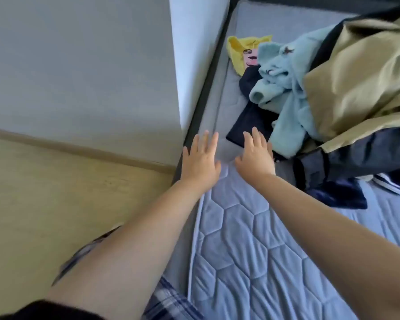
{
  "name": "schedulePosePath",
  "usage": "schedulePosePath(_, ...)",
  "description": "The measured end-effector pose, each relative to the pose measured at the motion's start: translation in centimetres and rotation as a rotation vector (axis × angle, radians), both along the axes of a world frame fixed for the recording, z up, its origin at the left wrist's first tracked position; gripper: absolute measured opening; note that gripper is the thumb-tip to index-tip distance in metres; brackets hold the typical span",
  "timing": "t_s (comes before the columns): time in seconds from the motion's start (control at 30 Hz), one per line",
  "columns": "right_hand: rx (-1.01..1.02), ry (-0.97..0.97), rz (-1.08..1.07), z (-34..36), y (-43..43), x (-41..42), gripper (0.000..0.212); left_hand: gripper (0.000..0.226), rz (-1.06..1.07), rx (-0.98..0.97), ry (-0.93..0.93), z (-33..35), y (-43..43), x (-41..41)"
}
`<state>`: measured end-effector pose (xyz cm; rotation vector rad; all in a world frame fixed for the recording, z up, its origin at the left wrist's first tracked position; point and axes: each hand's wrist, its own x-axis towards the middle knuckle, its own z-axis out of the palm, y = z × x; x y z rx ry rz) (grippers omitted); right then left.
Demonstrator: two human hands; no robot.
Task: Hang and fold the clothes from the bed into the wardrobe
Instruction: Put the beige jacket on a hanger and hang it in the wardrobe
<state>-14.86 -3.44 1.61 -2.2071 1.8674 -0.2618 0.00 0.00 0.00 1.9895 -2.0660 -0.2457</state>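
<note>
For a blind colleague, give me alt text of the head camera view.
Two open hands, left hand and right hand, reach across a quilted mattress toward a dark navy garment at the edge of a clothes pile: light blue fleece, tan coat, yellow garment.

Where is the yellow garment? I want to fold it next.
In the head view, the crumpled yellow garment lies far up the quilted grey mattress, by its left edge, beside the fluffy light-blue fleece.

Quilted matt cloth mattress (252, 239), fluffy fleece garment (284, 88), smooth wood-look floor (56, 192).
</note>
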Motion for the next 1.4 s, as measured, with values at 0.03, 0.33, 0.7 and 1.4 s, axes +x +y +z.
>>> schedulePosePath(0.03, -0.004, 0.072, -0.042, -0.3, -0.1, -1.4, 0.069, 0.072, 0.003, 0.069, 0.03, -0.7, 0.0, -1.4)
schedulePosePath(0.33, 0.016, 0.453, 0.058, -1.3, -0.1, -6.3, 0.071, 0.066, -0.175, 0.277, -0.119, -7.4, 1.8, -3.1)
schedulePosePath(0.7, -0.022, 0.914, -0.102, 2.3, 2.6, -8.7, 0.065, 0.057, -0.146, 0.324, -0.023, -5.1, 0.5, -4.0)
schedulePosePath(1.4, 0.233, -0.642, -0.101, 3.0, 6.9, -3.3, 0.02, 0.032, 0.516, 0.568, 1.401, 1.1, 2.0, 0.2)
